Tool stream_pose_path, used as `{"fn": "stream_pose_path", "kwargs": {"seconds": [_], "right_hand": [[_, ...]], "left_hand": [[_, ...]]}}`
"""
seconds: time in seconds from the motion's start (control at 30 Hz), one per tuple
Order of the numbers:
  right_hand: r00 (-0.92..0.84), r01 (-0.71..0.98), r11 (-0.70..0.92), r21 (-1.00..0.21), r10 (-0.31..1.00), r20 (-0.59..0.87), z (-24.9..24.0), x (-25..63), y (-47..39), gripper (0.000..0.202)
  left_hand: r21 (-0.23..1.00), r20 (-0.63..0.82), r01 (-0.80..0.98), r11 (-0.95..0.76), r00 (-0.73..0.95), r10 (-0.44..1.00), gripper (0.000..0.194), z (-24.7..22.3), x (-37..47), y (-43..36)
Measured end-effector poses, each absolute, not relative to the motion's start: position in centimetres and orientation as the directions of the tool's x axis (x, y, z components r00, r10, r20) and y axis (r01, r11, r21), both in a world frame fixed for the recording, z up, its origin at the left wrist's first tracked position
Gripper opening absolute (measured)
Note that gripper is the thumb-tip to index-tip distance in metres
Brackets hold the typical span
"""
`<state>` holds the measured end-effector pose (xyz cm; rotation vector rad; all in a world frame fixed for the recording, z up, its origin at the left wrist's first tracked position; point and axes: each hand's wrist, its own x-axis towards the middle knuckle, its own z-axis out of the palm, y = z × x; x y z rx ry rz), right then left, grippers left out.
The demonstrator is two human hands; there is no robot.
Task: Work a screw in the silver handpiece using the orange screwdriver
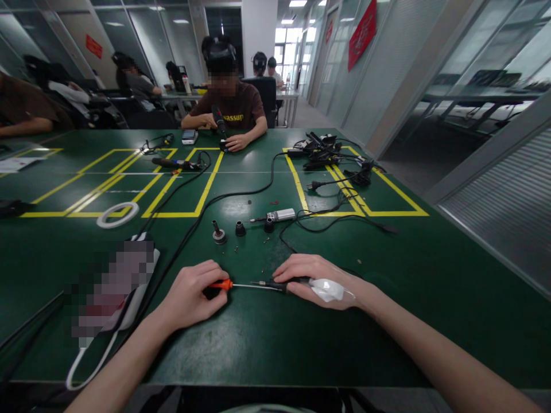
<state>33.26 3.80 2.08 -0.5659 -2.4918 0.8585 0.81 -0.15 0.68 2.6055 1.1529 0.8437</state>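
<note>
My left hand (196, 292) is closed around the orange handle of a screwdriver (226, 284). Its thin metal shaft points right, and the tip reaches the black tool under my right hand (316, 280). That hand is closed over the slim black tool (278, 285), whose narrow metal end points left beside the shaft. Most of the black tool is hidden by my fingers. A white patch (328, 289) sits on the back of my right hand. Beyond my hands lie a silver cylinder with a thin tip (279, 215), a metal nozzle (219, 234) and two black collars (240, 229).
Tiny screws (236, 249) lie in front of the collars. A white ring (117, 214) and a blurred flat object (116, 284) are at left. Black cables cross the green table (258, 355). A heap of black tools (321, 152) lies at back right. A person (232, 103) works opposite.
</note>
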Motion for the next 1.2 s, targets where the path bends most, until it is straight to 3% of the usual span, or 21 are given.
{"fn": "stream_pose_path", "kwargs": {"seconds": [0.73,1.2], "right_hand": [[-0.759,0.191,0.739,-0.646,0.528,0.38,2.5,33.72,3.8,0.031],[-0.653,0.115,0.471,-0.875,0.699,0.291,2.86,34.2,3.69,0.049]], "left_hand": [[0.364,0.395,0.662,-0.655,0.527,0.752,0.015,0.66,0.93,-0.23],[0.36,0.386,0.67,-0.65,0.527,0.757,0.014,0.91,0.94,-0.24]]}}
